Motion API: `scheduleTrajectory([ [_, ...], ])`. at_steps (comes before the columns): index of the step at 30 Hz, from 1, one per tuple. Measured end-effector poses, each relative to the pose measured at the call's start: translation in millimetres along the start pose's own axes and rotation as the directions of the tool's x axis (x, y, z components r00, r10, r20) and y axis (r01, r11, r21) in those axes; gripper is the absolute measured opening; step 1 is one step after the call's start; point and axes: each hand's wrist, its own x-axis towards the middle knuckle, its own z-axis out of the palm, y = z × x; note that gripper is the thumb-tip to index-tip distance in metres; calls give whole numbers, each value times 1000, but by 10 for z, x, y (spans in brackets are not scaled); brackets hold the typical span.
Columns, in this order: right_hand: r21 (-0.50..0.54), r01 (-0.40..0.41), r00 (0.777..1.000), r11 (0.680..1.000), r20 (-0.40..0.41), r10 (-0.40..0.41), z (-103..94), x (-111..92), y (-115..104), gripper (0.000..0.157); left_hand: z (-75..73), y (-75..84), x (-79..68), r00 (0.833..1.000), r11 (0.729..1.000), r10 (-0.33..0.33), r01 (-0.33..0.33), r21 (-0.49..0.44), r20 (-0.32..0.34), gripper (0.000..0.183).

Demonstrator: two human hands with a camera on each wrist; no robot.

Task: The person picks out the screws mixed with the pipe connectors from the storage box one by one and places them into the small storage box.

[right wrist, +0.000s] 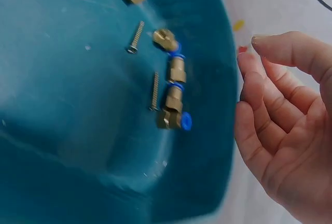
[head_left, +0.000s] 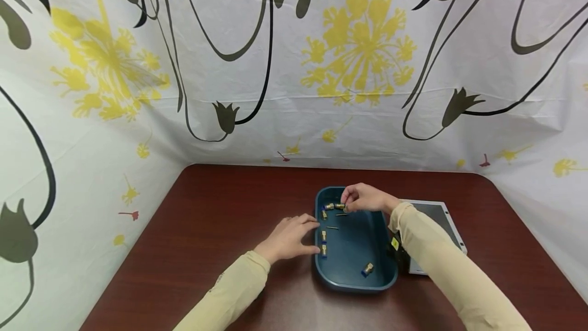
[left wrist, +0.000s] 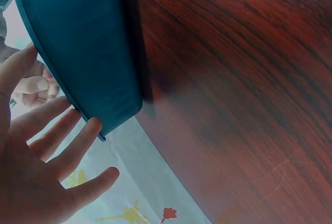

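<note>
A blue-green plastic tray (head_left: 358, 280) sits on the table. Inside it lie several brass push-fit tube fittings with blue collars, including a fitting (head_left: 367, 269) at the near end and a row of fittings (right wrist: 175, 97) by one wall. Two small screws (right wrist: 155, 92) lie beside that row. My left hand (head_left: 289, 236) touches the tray's left rim with spread, fairly straight fingers (left wrist: 78, 149). Over the tray's far end is my right hand (head_left: 367, 198), its fingers loosely bent and thumb near the index finger. Nothing shows between its fingertips in the right wrist view.
A flat grey panel with a silver frame (head_left: 443, 218) lies right of the tray, partly under the right forearm. Beside it is a black object with a yellow label (head_left: 395, 243). A patterned white cloth (head_left: 275, 132) hangs behind the brown wooden table (head_left: 220, 208).
</note>
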Motion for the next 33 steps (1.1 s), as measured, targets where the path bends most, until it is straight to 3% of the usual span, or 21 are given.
scheduleTrajectory([
  [12, 1, -55, 997, 998, 55, 55, 232, 215, 164, 18, -3, -12, -1, 1000, 1000, 15, -15, 4, -7, 57],
  [21, -64, -82, 996, 995, 30, 84, 401, 317, 283, 17, -1, -14, -6, 1000, 1000, 23, -23, 2, -8, 57],
  [33, -58, -117, 993, 991, 0, 117, 439, 338, 367, 17, 3, -21, -6, 1000, 1000, 26, -26, 6, -2, 56],
])
